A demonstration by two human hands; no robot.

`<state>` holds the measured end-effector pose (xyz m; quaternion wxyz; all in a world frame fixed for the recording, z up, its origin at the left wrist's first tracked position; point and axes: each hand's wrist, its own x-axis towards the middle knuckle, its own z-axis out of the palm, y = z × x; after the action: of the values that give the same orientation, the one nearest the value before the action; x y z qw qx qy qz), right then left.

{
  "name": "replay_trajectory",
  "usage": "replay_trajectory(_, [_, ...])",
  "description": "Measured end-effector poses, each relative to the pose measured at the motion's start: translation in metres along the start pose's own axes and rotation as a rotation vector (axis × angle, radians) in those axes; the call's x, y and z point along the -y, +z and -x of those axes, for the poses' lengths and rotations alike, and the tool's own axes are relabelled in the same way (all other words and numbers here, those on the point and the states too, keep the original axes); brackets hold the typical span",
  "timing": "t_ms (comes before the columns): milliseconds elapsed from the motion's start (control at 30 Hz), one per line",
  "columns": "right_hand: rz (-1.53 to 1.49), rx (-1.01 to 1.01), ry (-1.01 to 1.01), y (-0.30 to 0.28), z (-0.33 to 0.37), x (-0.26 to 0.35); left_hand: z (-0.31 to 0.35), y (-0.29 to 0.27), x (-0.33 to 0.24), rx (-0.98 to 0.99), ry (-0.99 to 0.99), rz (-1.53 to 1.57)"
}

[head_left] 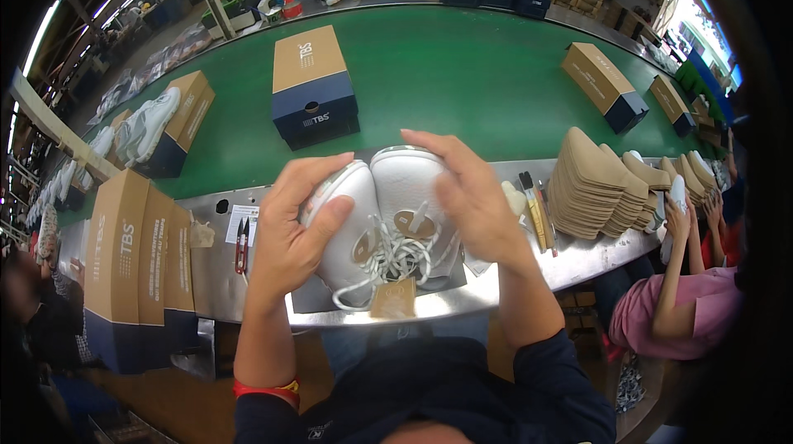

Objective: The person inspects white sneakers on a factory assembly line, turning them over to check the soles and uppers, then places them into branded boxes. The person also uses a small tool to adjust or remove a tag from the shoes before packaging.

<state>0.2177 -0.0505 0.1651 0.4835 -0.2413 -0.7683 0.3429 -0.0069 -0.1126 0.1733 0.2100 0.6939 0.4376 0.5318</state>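
A pair of white lace-up shoes stands side by side at the metal bench edge, toes away from me. My left hand is wrapped round the left shoe, fingers along its outer side and thumb on top. Round the toe of the right shoe curls my right hand, its thumb a little blurred. White laces lie bunched over both shoes, and a small tan tag hangs at the near end. The shoes' far soles are partly hidden by my fingers.
Beyond the metal bench runs a green conveyor belt carrying a shoebox and others. Red-handled snips lie left, brushes right. Tan paper inserts are stacked near a co-worker in a pink sleeve. Open boxes stand left.
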Motion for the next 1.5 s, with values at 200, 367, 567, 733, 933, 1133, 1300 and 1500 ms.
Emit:
replay_trajectory(200, [-0.165, -0.022, 0.205, 0.003, 0.002, -0.025, 0.010, 0.016, 0.015, -0.150, -0.138, 0.041])
replay_trajectory(367, [-0.203, -0.143, 0.226, 0.018, 0.004, -0.040, 0.010, 0.020, 0.035, -0.301, -0.109, -0.029])
replay_trajectory(567, [-0.294, -0.254, 0.275, 0.035, 0.013, -0.059, 0.028, 0.029, 0.061, -0.409, -0.185, 0.117])
replay_trajectory(733, [-0.522, -0.308, 0.332, 0.042, 0.022, -0.066, 0.043, 0.038, 0.072, -0.507, -0.229, 0.336])
replay_trajectory(933, [-0.368, -0.268, 0.341, 0.043, 0.029, -0.076, 0.055, 0.033, 0.092, -0.469, -0.314, 0.239])
replay_trajectory(1133, [-0.388, -0.198, 0.422, 0.043, 0.052, -0.089, 0.093, 0.048, 0.107, -0.441, -0.277, 0.247])
replay_trajectory(1300, [-0.308, -0.088, 0.489, 0.034, 0.062, -0.099, 0.110, 0.045, 0.115, -0.383, -0.405, 0.337])
replay_trajectory(1500, [-0.208, 0.018, 0.513, 0.040, 0.091, -0.105, 0.127, 0.064, 0.107, -0.289, -0.510, 0.373])
